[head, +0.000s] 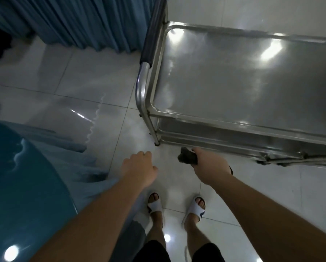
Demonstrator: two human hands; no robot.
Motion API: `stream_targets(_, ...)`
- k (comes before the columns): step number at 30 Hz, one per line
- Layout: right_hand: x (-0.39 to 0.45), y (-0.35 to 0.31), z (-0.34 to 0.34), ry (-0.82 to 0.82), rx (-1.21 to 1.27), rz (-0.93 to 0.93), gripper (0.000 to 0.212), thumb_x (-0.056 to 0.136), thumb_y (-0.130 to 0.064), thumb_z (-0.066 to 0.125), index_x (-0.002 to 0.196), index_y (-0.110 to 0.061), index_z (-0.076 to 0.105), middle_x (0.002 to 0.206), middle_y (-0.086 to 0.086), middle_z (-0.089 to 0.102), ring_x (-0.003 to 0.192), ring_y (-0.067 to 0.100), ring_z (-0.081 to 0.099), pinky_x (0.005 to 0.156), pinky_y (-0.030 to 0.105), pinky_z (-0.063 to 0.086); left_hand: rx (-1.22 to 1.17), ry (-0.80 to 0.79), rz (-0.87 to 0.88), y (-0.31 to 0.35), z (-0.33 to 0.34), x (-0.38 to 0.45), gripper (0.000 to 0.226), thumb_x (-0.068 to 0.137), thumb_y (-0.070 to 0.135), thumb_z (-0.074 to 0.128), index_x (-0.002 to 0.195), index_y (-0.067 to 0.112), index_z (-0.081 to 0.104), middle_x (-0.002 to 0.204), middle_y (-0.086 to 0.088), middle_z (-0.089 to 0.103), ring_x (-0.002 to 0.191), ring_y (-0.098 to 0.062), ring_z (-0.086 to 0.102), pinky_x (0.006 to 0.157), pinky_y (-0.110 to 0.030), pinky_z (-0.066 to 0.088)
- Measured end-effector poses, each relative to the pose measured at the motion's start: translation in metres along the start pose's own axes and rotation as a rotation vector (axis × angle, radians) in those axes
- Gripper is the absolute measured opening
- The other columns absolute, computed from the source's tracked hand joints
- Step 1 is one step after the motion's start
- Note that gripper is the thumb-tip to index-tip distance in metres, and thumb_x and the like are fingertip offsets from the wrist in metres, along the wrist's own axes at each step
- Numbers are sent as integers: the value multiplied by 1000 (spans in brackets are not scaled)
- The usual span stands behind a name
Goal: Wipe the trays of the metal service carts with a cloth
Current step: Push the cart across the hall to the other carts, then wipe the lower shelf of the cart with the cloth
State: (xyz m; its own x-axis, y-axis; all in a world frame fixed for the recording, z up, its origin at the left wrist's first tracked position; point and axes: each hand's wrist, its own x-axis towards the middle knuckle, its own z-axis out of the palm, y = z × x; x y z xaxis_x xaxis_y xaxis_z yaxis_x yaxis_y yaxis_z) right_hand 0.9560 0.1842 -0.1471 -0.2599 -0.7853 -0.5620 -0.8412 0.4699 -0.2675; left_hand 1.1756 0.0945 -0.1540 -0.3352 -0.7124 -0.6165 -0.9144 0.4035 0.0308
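Note:
A stainless steel service cart (146, 95) stands on the tiled floor at the right. Its shiny top tray (243, 80) is bare, and a lower tray (224, 135) shows beneath the near rail. A dark padded push handle (154, 35) runs along the cart's left end. My right hand (209, 165) hovers just in front of the cart's near corner, shut on a dark crumpled cloth (187, 157). My left hand (139, 167) hangs beside it over the floor, fingers loosely curled, holding nothing.
A blue pleated curtain (73, 21) hangs at the upper left, close to the cart's handle. A glossy teal round surface (26, 186) with a draped cloth fills the lower left. My feet in white slippers (154, 205) stand on the pale tiles.

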Motion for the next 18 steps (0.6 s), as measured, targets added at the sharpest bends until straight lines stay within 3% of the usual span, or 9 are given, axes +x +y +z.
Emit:
stream_targets(3, 32, 4, 14, 4, 25, -26, 38, 103, -25, 58, 138, -36, 48, 95, -5, 64, 77, 18, 62, 66, 36, 52, -37, 1, -30, -3, 22, 17, 42, 102, 44, 46, 138, 22, 52, 129, -4, 60, 113, -25, 59, 92, -41, 48)
stream_targets(6, 64, 9, 30, 21, 21, -36, 31, 104, -28, 56, 134, -30, 52, 103, -1, 67, 88, 24, 65, 77, 43, 58, -74, 13, -44, -4, 44, 47, 42, 103, 45, 47, 137, 22, 53, 125, -3, 61, 109, -23, 61, 93, -42, 53)
stream_targets(12, 139, 18, 72, 86, 38, -9, 30, 105, -26, 53, 134, -28, 53, 95, 0, 60, 82, 24, 60, 73, 40, 55, -196, 128, -83, -11, 76, 137, 46, 101, 46, 52, 141, 24, 51, 128, -4, 61, 110, -26, 62, 92, -43, 53)
stream_targets(16, 193, 18, 96, 189, 111, -79, 32, 105, -30, 54, 137, -28, 52, 107, 8, 67, 82, 27, 57, 68, 37, 48, -449, 231, -240, -31, 92, 193, 58, 97, 56, 57, 148, 28, 48, 133, 1, 62, 109, -24, 65, 89, -42, 55)
stream_targets(18, 219, 17, 107, 296, 135, -143, 34, 106, -35, 54, 139, -28, 52, 107, 7, 68, 79, 25, 58, 64, 35, 46, -619, 314, -234, -36, 99, 217, 69, 93, 64, 61, 150, 28, 47, 135, 4, 61, 104, -19, 66, 86, -41, 59)
